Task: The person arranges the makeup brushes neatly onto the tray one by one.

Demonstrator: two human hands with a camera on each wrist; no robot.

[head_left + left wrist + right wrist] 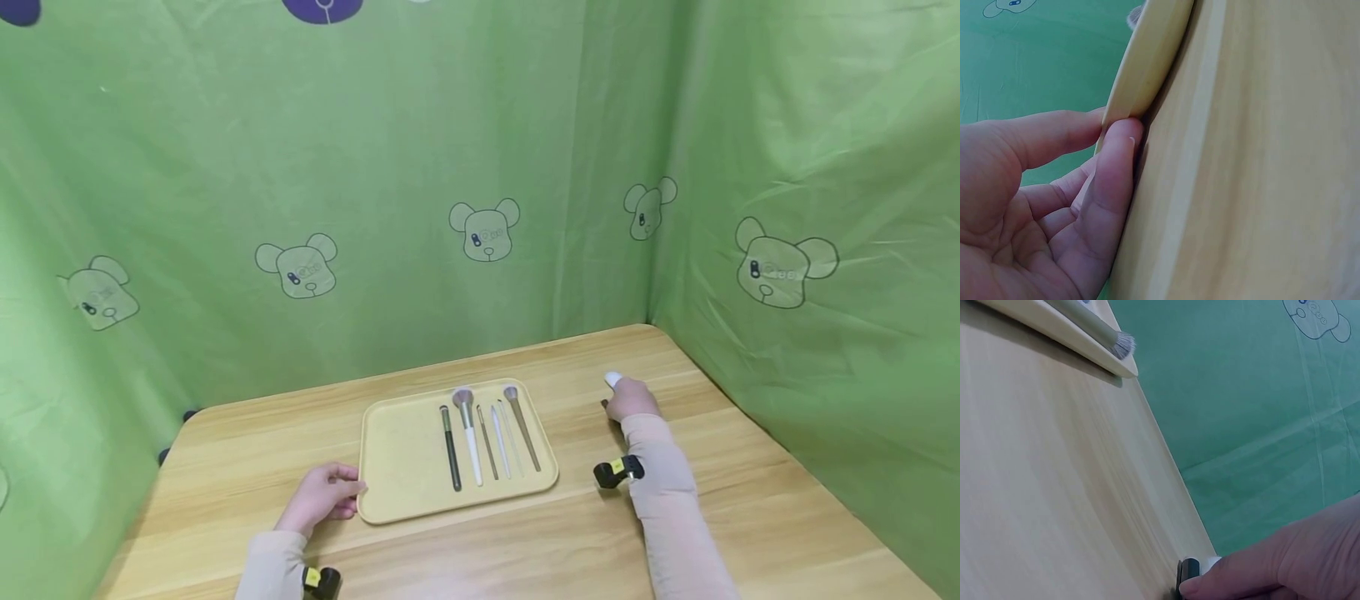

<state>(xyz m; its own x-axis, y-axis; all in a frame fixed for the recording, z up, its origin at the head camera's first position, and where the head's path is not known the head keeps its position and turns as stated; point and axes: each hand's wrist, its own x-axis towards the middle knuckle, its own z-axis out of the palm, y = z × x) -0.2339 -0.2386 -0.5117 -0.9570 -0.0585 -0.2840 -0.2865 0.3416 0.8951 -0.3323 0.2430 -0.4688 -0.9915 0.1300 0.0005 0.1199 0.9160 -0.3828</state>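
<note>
At the front left corner of a yellow tray, my left hand pinches the rim; in the left wrist view a fingertip lies on either side of it. Makeup brushes lie side by side on the tray's right half, among them a black-handled brush, a large white-handled brush and a brown-handled brush. To the right of the tray, my right hand holds a dark, rod-like thing low over the table. A white rounded thing shows beyond the fingers; most of both is hidden.
The wooden table runs back to a green curtain with bear-head prints, which also closes off the right side. A black wrist camera sits on the right sleeve, another on the left.
</note>
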